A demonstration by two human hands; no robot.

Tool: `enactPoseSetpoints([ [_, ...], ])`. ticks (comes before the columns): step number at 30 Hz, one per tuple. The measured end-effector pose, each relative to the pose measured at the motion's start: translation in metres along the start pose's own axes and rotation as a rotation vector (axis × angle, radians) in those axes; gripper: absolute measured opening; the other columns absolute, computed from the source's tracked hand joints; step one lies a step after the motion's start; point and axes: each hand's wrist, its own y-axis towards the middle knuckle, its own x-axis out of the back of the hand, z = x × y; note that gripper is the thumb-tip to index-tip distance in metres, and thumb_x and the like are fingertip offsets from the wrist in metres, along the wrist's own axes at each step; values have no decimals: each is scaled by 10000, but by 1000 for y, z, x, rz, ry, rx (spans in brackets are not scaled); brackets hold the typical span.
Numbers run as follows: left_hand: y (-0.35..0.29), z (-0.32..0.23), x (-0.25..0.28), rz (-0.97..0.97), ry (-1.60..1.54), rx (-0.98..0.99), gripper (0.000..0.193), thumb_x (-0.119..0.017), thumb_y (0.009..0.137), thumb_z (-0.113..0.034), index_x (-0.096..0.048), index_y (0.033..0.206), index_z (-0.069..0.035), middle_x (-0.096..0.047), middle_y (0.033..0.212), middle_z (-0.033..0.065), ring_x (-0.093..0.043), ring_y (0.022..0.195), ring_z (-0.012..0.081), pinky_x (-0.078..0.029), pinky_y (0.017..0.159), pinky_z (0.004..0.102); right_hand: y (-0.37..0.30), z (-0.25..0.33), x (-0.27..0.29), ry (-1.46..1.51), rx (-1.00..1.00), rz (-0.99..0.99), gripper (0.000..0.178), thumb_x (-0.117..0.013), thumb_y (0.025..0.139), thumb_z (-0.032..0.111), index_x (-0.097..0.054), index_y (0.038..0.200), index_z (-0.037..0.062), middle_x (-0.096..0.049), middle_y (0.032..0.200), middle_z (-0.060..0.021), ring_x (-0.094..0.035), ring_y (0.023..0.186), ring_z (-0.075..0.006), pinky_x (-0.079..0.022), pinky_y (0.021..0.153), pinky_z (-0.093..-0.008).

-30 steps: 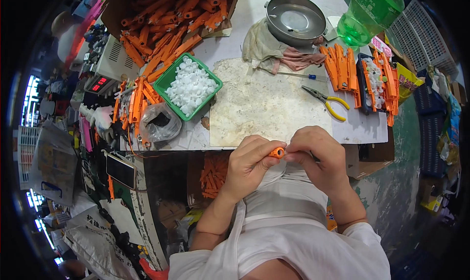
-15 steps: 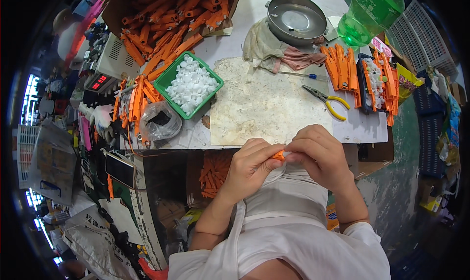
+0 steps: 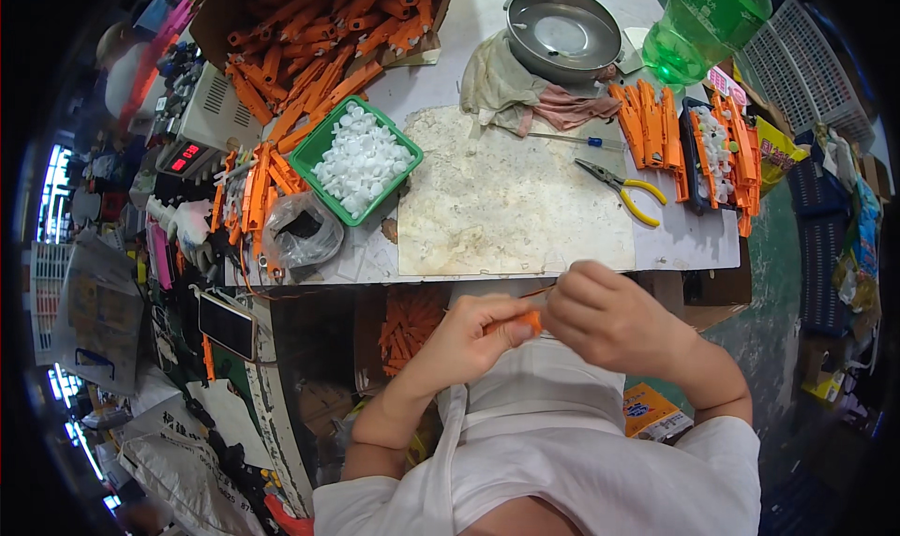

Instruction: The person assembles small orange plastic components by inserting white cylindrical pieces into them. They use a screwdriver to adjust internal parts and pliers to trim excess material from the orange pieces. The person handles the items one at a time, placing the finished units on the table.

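Observation:
My left hand [image 3: 473, 335] is closed around a small orange plastic part [image 3: 527, 323], whose end sticks out past the thumb and fingertips. Just to its right, my right hand [image 3: 614, 319] is closed, with fingers curled. A thin brown strand [image 3: 537, 292] pokes out leftward from its fingertips, too fine to tell whether it is wire or a rod. Both hands are over my lap, at the table's near edge. A green basket [image 3: 405, 184] of small white plastic caps [image 3: 364, 159] stands on the table, beyond my left hand.
Yellow-handled pliers [image 3: 626, 191], a screwdriver [image 3: 592, 141] and a metal pan [image 3: 562, 63] on a rag lie on the table [image 3: 506, 208]. Piled orange parts [image 3: 328, 30] fill the far left. More orange parts [image 3: 647, 128] and a green bottle [image 3: 703, 30] stand at right.
My right hand has moved slightly away from the orange part and turned, its fingers curling more. A thin brown strand now shows at its fingertips. The left hand has shifted slightly lower and left.

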Motion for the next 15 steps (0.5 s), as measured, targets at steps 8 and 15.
enactPoseSetpoints([
  [8, 3, 8, -5, -59, -223, -10, 271, -623, 897, -181, -638, 1056, 38, -633, 841, 44, -547, 748, 78, -449, 680, 215, -4, -17, -5, 292, -230, -98, 121, -636, 697, 129, -576, 782, 68, -527, 766, -55, -524, 797, -221, -418, 742, -334],
  [15, 9, 9, -6, -348, 184, -218, 282, -624, 900, -207, -638, 1082, 7, -624, 959, 53, -571, 783, 92, -449, 690, 203, -62, -78, -58, -430, -882, -200, 191, -605, 844, 151, -520, 918, -3, -531, 1005, -162, -494, 979, -322, -418, 803, -378],
])
